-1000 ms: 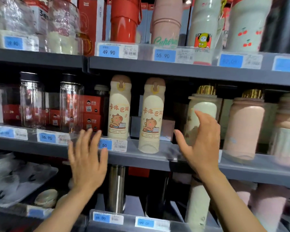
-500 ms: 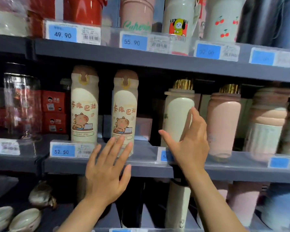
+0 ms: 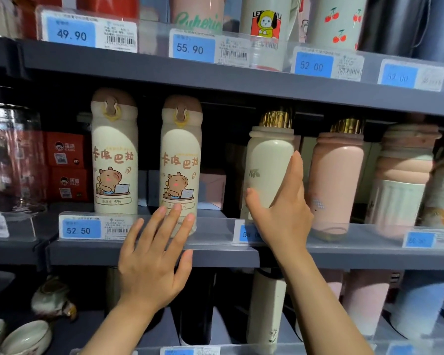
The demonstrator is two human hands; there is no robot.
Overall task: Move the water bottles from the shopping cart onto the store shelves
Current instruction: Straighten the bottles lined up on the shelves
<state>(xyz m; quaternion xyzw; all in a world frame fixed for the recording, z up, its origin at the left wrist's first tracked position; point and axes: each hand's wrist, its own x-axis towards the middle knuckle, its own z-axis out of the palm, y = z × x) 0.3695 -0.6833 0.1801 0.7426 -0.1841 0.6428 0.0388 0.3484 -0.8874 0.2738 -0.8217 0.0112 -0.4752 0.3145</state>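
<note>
Store shelf (image 3: 151, 252), middle tier: cream gold-capped bottle (image 3: 269, 160) upright, cupped by right hand (image 3: 282, 216), fingers loosely spread. Left hand (image 3: 154, 257) flat, fingers straight, touching capybara bottle (image 3: 180, 160); best nudged back gently, labels forward.

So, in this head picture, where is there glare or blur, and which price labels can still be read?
Head view: the right edge is smeared, so the striped bottle and the far-right price label blur; the 52.50 label and 55.90 label read clearly; the glass jar carries reflections; wide-angle bending tilts the shelf edges.
</note>
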